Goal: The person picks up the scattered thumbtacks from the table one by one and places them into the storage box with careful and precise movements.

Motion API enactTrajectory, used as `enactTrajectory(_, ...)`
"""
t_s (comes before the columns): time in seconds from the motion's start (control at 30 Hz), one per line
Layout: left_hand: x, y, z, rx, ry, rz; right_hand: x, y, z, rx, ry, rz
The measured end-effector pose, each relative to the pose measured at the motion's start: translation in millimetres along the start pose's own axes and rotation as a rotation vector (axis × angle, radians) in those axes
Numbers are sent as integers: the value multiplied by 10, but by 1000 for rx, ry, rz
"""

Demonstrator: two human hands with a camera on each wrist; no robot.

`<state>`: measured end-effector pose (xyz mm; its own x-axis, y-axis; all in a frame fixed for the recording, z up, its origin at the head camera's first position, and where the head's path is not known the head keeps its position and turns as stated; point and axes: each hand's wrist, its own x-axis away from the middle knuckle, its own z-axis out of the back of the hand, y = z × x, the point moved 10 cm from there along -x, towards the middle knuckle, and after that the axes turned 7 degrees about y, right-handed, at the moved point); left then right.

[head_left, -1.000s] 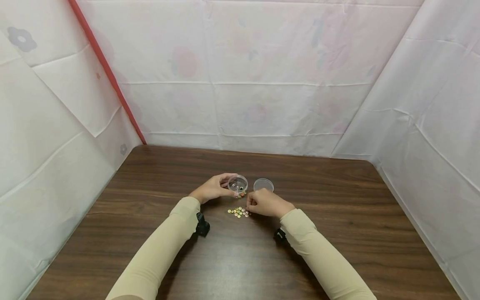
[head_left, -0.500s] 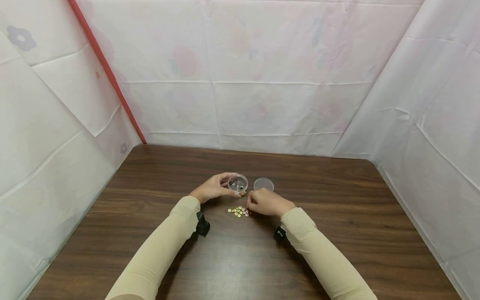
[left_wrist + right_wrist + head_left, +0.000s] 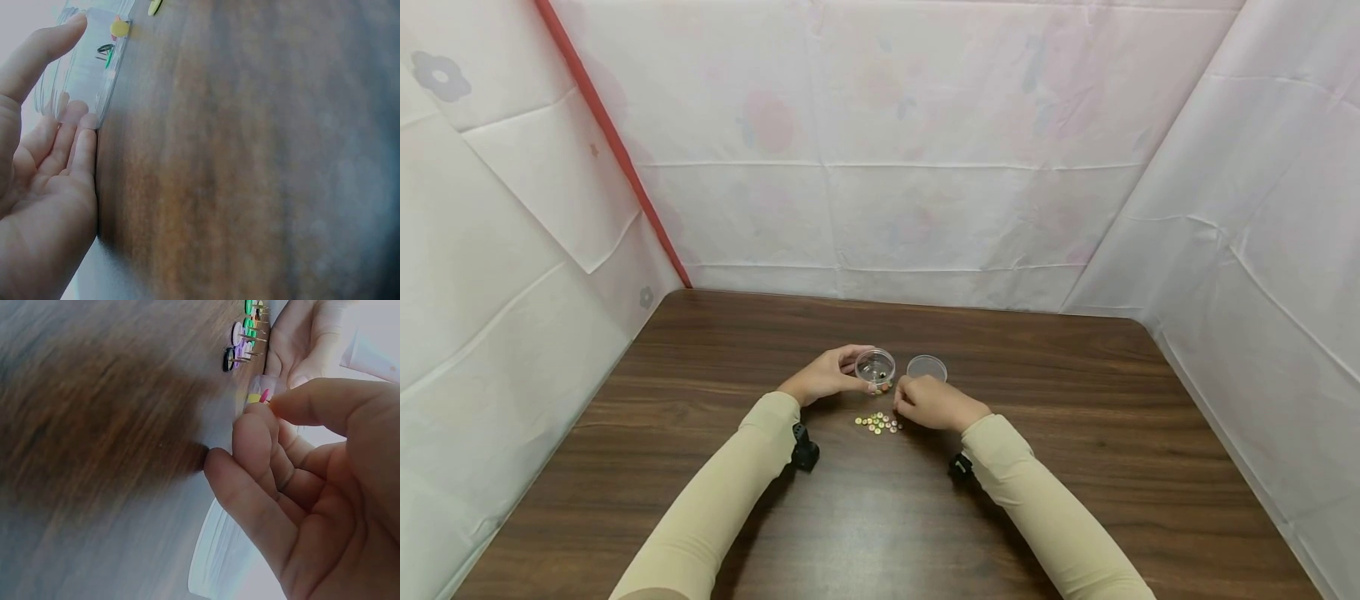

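Observation:
My left hand (image 3: 829, 375) grips a clear round plastic container (image 3: 876, 367) from its left side, thumb in front and fingers behind. Inside it lie several coloured thumbtacks (image 3: 119, 29), near the bottom. My right hand (image 3: 938, 403) is just right of a small group of loose thumbtacks (image 3: 877, 423) on the table. Its thumb and index finger pinch together, and a pink thumbtack (image 3: 264, 395) shows at their tips, partly hidden. In the right wrist view, several loose tacks lie on their heads with the metal points up.
A clear round lid (image 3: 927, 367) lies behind my right hand, right of the container. The brown wooden table (image 3: 865, 533) meets pale patterned curtains (image 3: 895, 217) at the back and sides. A black wrist camera (image 3: 806, 450) is on the left wrist.
My right fingers have drawn back slightly from the loose thumbtacks. The left hand and the container have stayed in place.

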<state>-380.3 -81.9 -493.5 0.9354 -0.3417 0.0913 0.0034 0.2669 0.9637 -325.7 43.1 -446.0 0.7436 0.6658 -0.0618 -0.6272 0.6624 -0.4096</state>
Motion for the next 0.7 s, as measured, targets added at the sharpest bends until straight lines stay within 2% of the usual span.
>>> enactTrajectory(0.13, -6, -7, -2, 10, -2, 6, -12, 4, 10, -29, -17, -2)
enactTrajectory(0.3, -11, -17, -11, 18, -8, 9, -25, 31, 0, -124, -53, -30)
enactTrajectory(0.37, -17, -20, -13, 18, -12, 7, -37, 34, 14, -155, -40, -33)
enactTrajectory(0.53, -14, -19, -18, 26, -24, 10, -93, 40, 89, -186, 73, -13)
enactTrajectory(0.7, -5, -11, -17, 27, -16, 17, -154, 48, 197, -145, 207, -1)
